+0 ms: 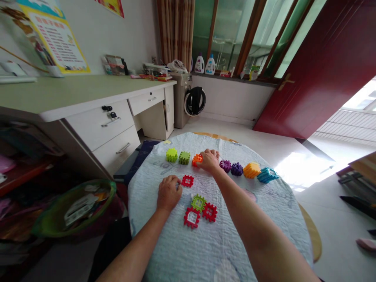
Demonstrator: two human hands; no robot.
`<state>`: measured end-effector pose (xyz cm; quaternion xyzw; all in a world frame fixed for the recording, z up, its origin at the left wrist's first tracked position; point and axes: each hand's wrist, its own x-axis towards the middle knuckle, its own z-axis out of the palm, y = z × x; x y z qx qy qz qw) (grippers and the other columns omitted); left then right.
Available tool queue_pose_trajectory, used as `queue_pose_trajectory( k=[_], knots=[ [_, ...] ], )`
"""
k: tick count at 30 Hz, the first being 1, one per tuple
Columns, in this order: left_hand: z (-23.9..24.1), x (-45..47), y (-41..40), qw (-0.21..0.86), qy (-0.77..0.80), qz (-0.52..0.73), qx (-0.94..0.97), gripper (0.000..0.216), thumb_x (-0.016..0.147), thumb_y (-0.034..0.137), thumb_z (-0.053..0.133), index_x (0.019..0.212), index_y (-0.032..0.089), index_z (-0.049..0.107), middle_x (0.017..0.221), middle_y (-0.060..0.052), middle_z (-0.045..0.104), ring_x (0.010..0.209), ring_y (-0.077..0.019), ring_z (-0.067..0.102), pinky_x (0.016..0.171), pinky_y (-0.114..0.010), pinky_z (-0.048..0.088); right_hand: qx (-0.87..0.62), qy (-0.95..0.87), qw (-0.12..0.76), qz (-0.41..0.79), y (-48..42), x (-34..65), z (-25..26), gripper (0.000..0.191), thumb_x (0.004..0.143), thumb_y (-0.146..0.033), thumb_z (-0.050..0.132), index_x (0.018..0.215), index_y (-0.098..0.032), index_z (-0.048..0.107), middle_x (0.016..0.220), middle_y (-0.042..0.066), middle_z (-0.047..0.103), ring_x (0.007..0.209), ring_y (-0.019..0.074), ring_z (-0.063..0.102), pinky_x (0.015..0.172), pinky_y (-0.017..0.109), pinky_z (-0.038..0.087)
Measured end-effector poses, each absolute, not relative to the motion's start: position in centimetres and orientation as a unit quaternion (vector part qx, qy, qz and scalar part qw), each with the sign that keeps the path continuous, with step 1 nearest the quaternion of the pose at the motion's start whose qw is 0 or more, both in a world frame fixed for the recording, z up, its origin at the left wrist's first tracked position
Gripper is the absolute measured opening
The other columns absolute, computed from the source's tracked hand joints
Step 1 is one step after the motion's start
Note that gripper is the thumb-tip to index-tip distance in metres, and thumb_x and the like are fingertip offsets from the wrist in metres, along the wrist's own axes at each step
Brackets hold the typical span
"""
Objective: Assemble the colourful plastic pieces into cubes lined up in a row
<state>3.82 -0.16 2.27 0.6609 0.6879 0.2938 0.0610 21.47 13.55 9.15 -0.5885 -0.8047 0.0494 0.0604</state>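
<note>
My right hand (210,159) reaches to the row of toy building tiles at the far side of the cloth. Its thumb side is against the orange tile stack (197,159), its fingers bend down just right of it, and what lies under the palm is hidden. My left hand (169,192) rests on the cloth with bent fingers, a gap between thumb and forefinger, beside a single red window tile (187,181). Nearer me lie a lime-green tile (199,203), a red tile (209,212) and a red tile with a white arched insert (192,217), edges touching.
Left of the orange stack stand a lime stack (171,155) and a green stack (184,158). To the right are purple (225,165), dark purple (236,169), yellow-orange (252,170) and blue stacks (268,174). The round table's quilted cloth (235,239) is wrinkled. A green basket (73,231) stands left.
</note>
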Motion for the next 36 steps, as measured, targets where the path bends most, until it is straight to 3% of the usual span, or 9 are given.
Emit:
queue_pose_trajectory(
  k=[9,15,19,24,29,33,36],
  knots=[
    [2.2,3.9,-0.1,0.061,0.691,0.298,0.656,0.011,0.076,0.019,0.055,0.084,0.022,0.063,0.099,-0.005,0.064,0.099,-0.0230,0.056,0.093,-0.036,0.042,-0.602,-0.796,0.040,0.055,14.0,20.6,8.6,0.039,0.078,-0.041,0.060,0.109,-0.019,0.065,0.119,0.014,0.056,0.114,0.0315,0.043,0.101,0.051,0.028],
    [2.3,3.9,-0.1,0.053,0.690,0.301,0.656,0.010,0.076,0.019,0.056,0.082,0.022,0.063,0.097,-0.005,0.065,0.100,-0.0227,0.056,0.094,-0.036,0.042,-0.567,-0.804,0.173,0.041,9.8,22.2,9.6,0.051,0.080,-0.042,0.062,0.127,-0.021,0.056,0.128,0.011,0.053,0.116,0.0298,0.042,0.100,0.044,0.031],
    [2.4,4.0,-0.1,0.051,0.689,0.309,0.654,0.010,0.077,0.021,0.055,0.082,0.022,0.064,0.101,-0.005,0.065,0.100,-0.0226,0.057,0.093,-0.036,0.043,-0.504,-0.847,0.116,0.127,4.5,23.8,8.6,0.039,0.081,-0.037,0.064,0.115,-0.017,0.063,0.110,0.010,0.061,0.101,0.0233,0.052,0.091,0.035,0.038],
    [2.4,3.9,-0.2,0.047,0.678,0.314,0.662,0.011,0.077,0.020,0.055,0.082,0.021,0.064,0.101,-0.006,0.066,0.100,-0.0232,0.057,0.093,-0.036,0.044,-0.523,-0.834,0.047,0.170,-0.1,24.2,6.1,0.046,0.069,-0.046,0.074,0.103,-0.017,0.064,0.103,0.010,0.059,0.096,0.0247,0.052,0.081,0.034,0.040],
    [2.3,3.8,-0.1,0.043,0.678,0.317,0.662,0.011,0.076,0.021,0.055,0.083,0.021,0.064,0.102,-0.007,0.066,0.100,-0.0232,0.058,0.093,-0.037,0.044,-0.539,-0.809,0.109,0.209,-0.9,23.5,5.0,0.033,0.066,-0.031,0.073,0.090,-0.018,0.055,0.093,0.005,0.058,0.085,0.0188,0.050,0.074,0.028,0.037],
    [2.3,3.8,-0.1,0.047,0.680,0.317,0.660,0.012,0.077,0.021,0.054,0.083,0.021,0.064,0.101,-0.007,0.066,0.098,-0.0229,0.058,0.093,-0.037,0.044,-0.534,-0.778,0.186,0.272,-1.2,23.7,5.3,0.023,0.068,-0.015,0.061,0.085,-0.021,0.047,0.073,-0.005,0.053,0.065,0.0122,0.043,0.061,0.023,0.030],
    [2.2,3.8,0.0,0.048,0.680,0.318,0.659,0.011,0.076,0.021,0.054,0.082,0.021,0.064,0.101,-0.007,0.066,0.098,-0.0228,0.058,0.093,-0.036,0.044,-0.535,-0.759,0.235,0.287,-1.1,24.3,5.7,0.019,0.068,-0.013,0.056,0.079,-0.022,0.043,0.068,-0.006,0.049,0.062,0.0113,0.041,0.058,0.023,0.027]
  ],
)
